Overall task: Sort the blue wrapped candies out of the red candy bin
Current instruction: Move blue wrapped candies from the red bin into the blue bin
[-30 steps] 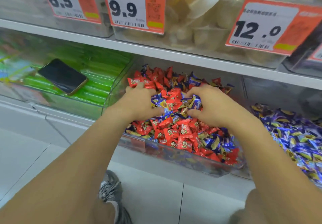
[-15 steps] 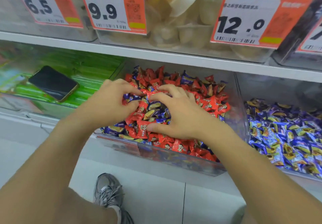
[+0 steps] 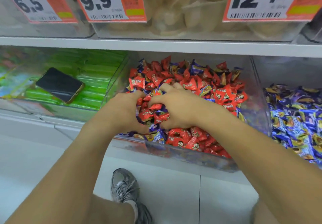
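Together, the left hand point(image 3: 122, 112) and right hand point(image 3: 176, 108) are sunk into the clear red candy bin point(image 3: 191, 161), fingers curled around a heap of red candies point(image 3: 148, 115) gathered between them. Blue wrapped candies point(image 3: 156, 136) are seen mixed through the pile; whether any are gripped cannot be told. A phone point(image 3: 60, 84) is laid on the green packets point(image 3: 97, 70) to the left.

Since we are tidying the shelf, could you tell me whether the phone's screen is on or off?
Off: the black smartphone lies screen-up on the green packets, its display uniformly dark.
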Available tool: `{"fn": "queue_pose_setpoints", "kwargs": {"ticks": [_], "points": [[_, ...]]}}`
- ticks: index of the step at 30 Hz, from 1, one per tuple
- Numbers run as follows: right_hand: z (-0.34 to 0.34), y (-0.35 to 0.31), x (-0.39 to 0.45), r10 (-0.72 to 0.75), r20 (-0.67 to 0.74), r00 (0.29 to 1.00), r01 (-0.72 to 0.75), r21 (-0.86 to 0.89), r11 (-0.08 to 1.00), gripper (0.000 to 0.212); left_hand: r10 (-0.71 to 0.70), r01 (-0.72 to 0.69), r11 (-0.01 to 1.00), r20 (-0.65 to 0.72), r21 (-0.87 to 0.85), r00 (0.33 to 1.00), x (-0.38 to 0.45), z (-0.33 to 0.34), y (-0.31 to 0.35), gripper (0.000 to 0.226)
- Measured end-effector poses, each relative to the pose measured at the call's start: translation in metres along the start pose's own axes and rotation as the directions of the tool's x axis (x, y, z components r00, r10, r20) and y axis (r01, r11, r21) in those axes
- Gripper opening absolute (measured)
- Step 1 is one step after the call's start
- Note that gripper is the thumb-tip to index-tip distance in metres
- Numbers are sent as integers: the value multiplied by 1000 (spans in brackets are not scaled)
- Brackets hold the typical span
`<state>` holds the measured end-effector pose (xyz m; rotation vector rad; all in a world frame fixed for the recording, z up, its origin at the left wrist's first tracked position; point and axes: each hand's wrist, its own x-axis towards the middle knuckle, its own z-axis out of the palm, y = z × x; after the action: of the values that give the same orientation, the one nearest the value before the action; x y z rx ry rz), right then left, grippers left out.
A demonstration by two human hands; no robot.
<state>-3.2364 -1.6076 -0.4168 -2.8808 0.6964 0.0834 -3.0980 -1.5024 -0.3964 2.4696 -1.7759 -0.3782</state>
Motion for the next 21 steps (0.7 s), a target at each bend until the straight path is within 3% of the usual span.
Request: {"fn": "queue_pose_setpoints", "kwargs": {"ticks": [6, 10, 15, 19, 21], "points": [[-9, 36, -20, 121, -123, 985, -108, 102, 989, 63, 51, -58, 990, -58, -131, 997, 7, 9, 9, 72], [-13, 48, -32, 153, -234, 960, -102, 216, 971, 54, 67, -116, 944, -164, -310, 984, 11, 8, 12, 45], [-21, 51, -53, 277, -361, 890, -130, 382, 915, 63, 115, -206, 894, -240, -398, 964, 16, 7, 22, 25], [-31, 49, -66, 376, -424, 823, -183, 429, 885, 92, 92, -242, 837, -310, -491, 946, 18, 6, 25, 30], [-33, 48, -73, 434, -419, 797, -236, 445, 864, 96, 74, -216, 818, -275, -532, 959, 20, 7, 24, 31]]}}
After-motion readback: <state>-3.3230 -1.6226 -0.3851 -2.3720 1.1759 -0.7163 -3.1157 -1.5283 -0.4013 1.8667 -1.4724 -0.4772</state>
